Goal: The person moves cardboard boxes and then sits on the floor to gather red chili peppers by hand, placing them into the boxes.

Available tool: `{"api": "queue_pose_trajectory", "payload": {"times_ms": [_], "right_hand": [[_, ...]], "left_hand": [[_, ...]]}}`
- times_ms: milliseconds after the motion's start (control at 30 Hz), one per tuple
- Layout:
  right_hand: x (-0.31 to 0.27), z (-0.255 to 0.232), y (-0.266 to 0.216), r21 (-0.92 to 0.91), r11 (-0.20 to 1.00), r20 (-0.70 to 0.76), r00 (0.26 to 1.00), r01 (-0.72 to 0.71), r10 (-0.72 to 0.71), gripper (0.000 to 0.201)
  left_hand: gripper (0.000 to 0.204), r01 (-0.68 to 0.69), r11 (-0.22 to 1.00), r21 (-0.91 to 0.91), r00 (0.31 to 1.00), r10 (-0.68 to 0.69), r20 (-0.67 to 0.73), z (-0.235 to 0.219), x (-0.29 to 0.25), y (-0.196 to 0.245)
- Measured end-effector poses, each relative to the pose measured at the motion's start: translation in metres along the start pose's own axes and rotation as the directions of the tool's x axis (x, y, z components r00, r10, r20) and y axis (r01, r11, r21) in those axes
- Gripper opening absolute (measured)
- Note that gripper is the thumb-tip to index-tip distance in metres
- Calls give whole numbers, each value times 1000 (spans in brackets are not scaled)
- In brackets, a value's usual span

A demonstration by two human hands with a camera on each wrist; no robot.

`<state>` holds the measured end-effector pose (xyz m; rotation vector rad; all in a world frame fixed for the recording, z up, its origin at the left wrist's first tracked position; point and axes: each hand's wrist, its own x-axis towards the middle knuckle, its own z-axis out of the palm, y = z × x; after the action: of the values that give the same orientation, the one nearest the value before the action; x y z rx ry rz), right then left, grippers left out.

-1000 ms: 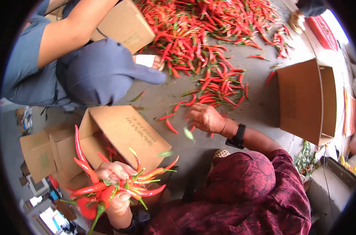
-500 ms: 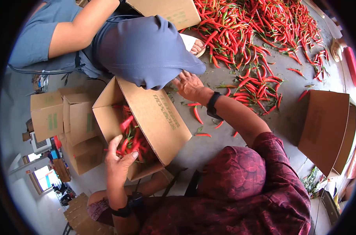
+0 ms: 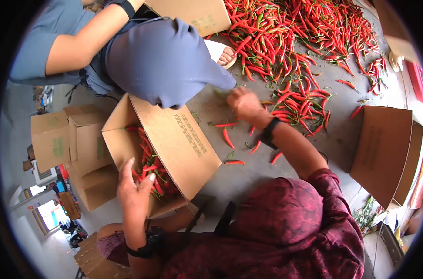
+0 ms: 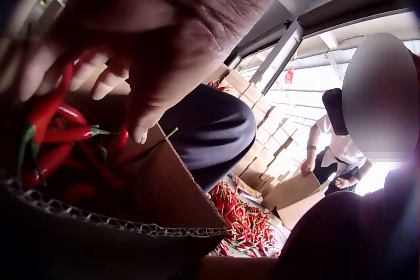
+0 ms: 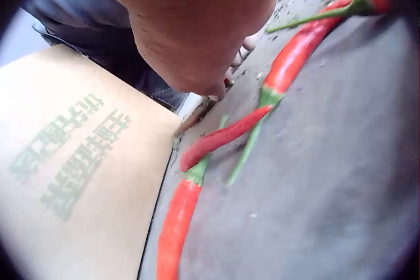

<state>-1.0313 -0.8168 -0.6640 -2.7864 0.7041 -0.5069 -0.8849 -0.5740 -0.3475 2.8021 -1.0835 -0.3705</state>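
Note:
My left hand (image 3: 134, 188) is over the near side of an open cardboard box (image 3: 174, 149) with red chillies (image 3: 151, 162) inside. Its fingers are spread and extended; the left wrist view shows a chilli (image 4: 56, 106) against the fingertips, others lying below. My right hand (image 3: 246, 104), blurred, is low over the grey floor beyond the box, fingers bent. Beside it is a blurred greenish shape (image 3: 217, 93). A withered brown piece (image 5: 195, 117) lies near its fingertips in the right wrist view, with loose chillies (image 5: 177, 224) below. What the right hand holds is hidden.
Behind lies a large chilli heap (image 3: 290, 32), with a smaller pile (image 3: 300, 107) nearer. Another person in a blue cap (image 3: 160, 65) leans in close at the left. A second box (image 3: 381, 153) stands at right; more boxes (image 3: 58, 139) stand at left.
The bunch of chillies in my left hand a second ago is gone from it, and that hand is over the box. My right hand reached left, then drew back slightly right, its fingers bending.

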Motion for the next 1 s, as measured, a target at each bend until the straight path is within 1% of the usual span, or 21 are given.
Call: {"api": "queue_pose_trajectory", "payload": {"times_ms": [33, 100, 167, 200, 267, 300, 333, 367, 400, 433, 467, 500, 533, 567, 633, 667, 767, 867, 933, 967, 1000], "right_hand": [[-19, -4, 17, 18, 998, -52, 997, -63, 64, 9], [-58, -30, 51, -21, 982, 42, 982, -186, 187, 9], [-91, -60, 72, -35, 912, 51, 910, -409, 410, 11], [-99, -80, 68, -95, 908, -51, 913, -408, 405, 11], [-96, -99, 32, 3, 958, -195, 940, -287, 282, 12], [-99, -86, 4, -49, 985, -201, 968, -162, 150, 19], [-94, -69, -22, 26, 997, -69, 994, -78, 80, 28], [-81, -74, -58, 58, 997, 0, 999, -43, 44, 39], [-66, -74, -81, 172, 985, 48, 999, -7, -1, 45], [-53, -64, -96, 104, 994, 170, 985, 19, -36, 52], [-47, -48, -101, 91, 993, 84, 993, 80, -88, 42], [-50, -33, -95, 135, 979, 28, 987, 153, -158, 38], [-53, -18, -87, 175, 960, -34, 976, 217, -214, 33], [-55, -10, -75, 199, 939, -102, 959, 280, -265, 28], [-67, -7, -51, 245, 951, -54, 982, 189, -181, 19], [-76, -9, -43, 276, 949, -21, 988, 150, -150, 15], [-100, -32, -7, 247, 968, -127, 992, 46, -14, 12], [-121, -42, -3, 327, 938, -105, 982, -114, 156, 15], [-137, -29, -35, 191, 980, -141, 986, -63, 91, 22], [-144, -23, -60, 179, 982, -11, 997, -67, 70, 28], [-146, -26, -89, 86, 996, -50, 999, 3, 1, 27]], "left_hand": [[57, -7, 1000, -25, 1000, 7, 1, 0, 1, 2], [55, -134, 991, 1, 991, 134, 7, 4, 3, -7], [55, -149, 984, -102, 983, 159, 97, 5, 3, 0], [55, -153, 977, -151, 975, 174, 141, 4, 0, 4], [54, -15, 975, -224, 987, 50, 150, -1, -3, 18], [54, 43, 965, -259, 987, -1, 159, -1, -3, 24], [54, -58, 956, -289, 993, 84, 78, 4, -2, 14], [54, -155, 945, -287, 985, 170, 29, 3, 0, 8], [55, -129, 948, -292, 988, 147, 41, 0, 0, 11], [55, -94, 951, -296, 992, 115, 55, -4, -2, 14], [56, -113, 946, -303, 991, 130, 35, -5, -2, 13], [56, -130, 945, -301, 990, 143, 22, -7, -4, 12], [57, -145, 949, -280, 986, 162, 39, -9, -6, 14], [57, -127, 937, -325, 987, 153, 56, -10, -7, 13], [57, -75, 901, -427, 987, 127, 96, -8, -7, 6], [55, -81, 895, -439, 981, 149, 123, -7, -5, 1], [54, -94, 872, -481, 985, 152, 83, -1, 3, -7], [52, -169, 854, -492, 977, 212, 33, -2, 7, -9], [51, -218, 840, -497, 967, 253, 4, -3, 11, -10], [51, -216, 841, -497, 967, 254, 10, -4, 12, -10], [51, -214, 842, -495, 967, 255, 16, -5, 13, -10]]}}
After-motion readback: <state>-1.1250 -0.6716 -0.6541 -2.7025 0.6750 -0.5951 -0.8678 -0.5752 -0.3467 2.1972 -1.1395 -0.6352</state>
